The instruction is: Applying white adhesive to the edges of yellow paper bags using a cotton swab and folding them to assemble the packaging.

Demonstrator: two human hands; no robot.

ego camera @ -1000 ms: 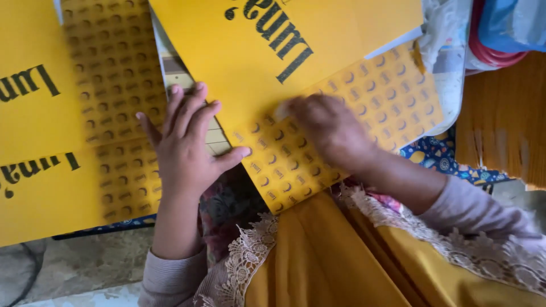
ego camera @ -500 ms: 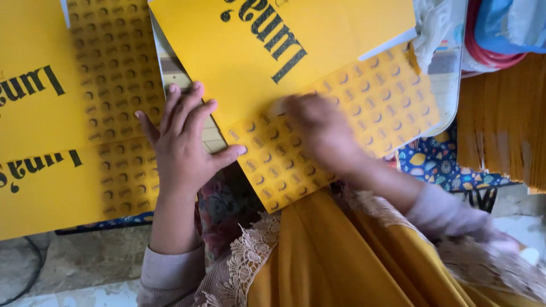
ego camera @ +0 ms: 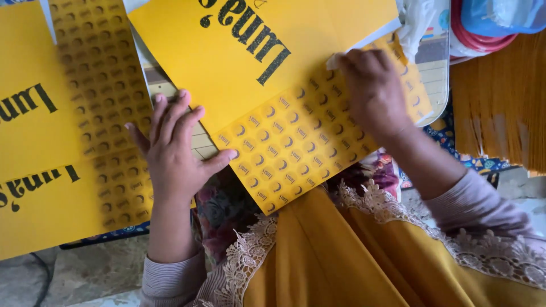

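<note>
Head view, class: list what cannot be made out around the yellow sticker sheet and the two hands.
- Right hand: its fingertips cover what they pinch at the sticker sheet; grip unclear.
- Sticker prints: too small to read.
- Upper yellow sheet: cut off by the top edge; hides the sticker sheet's upper part.
- Left hand: flat, hides the surface beneath.

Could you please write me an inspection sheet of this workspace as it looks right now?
Surface: pale board with ruled lines, mostly covered.
Job's things: yellow sticker sheet with rows of round labels, partly under a yellow printed card.
Clutter: more yellow cards and sticker sheets at left; red-rimmed container and orange strips at right.
Grippers: left hand flat, pressing the sheet's corner; right hand pinching at the sheet's upper edge.
Cables: dark cord on the floor, lower left.
Surroundings: stone-like floor.
</note>
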